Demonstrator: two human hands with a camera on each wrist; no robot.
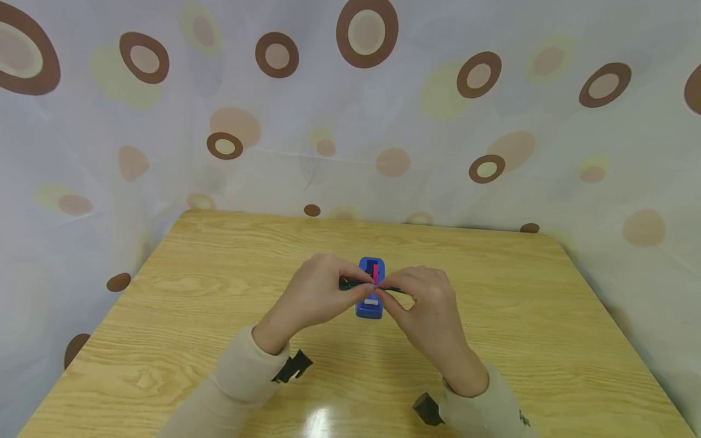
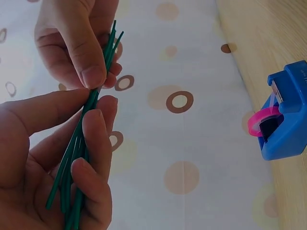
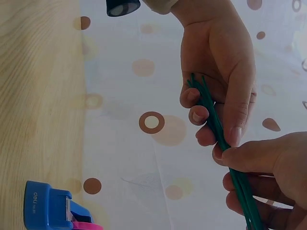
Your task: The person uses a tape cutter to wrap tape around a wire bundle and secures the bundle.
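A bundle of thin green sticks [image 2: 85, 115] is held up between both hands. My left hand [image 1: 320, 292] grips it along its longer part, with thumb and fingers curled around the sticks. With thumb and fingertips my right hand [image 1: 432, 307] pinches the bundle close beside the left fingertips. In the right wrist view the green sticks [image 3: 244, 191] run from the right palm down through the left fingers. The stick ends fan slightly apart. Anything at the pinch point itself is hidden by the fingertips.
Beyond and below the hands, a blue tape dispenser [image 1: 369, 312] stands on the wooden table [image 1: 230, 267]. It carries a pink tape roll [image 2: 256, 125]. A patterned cloth [image 1: 328, 115] hangs behind the table and along its sides.
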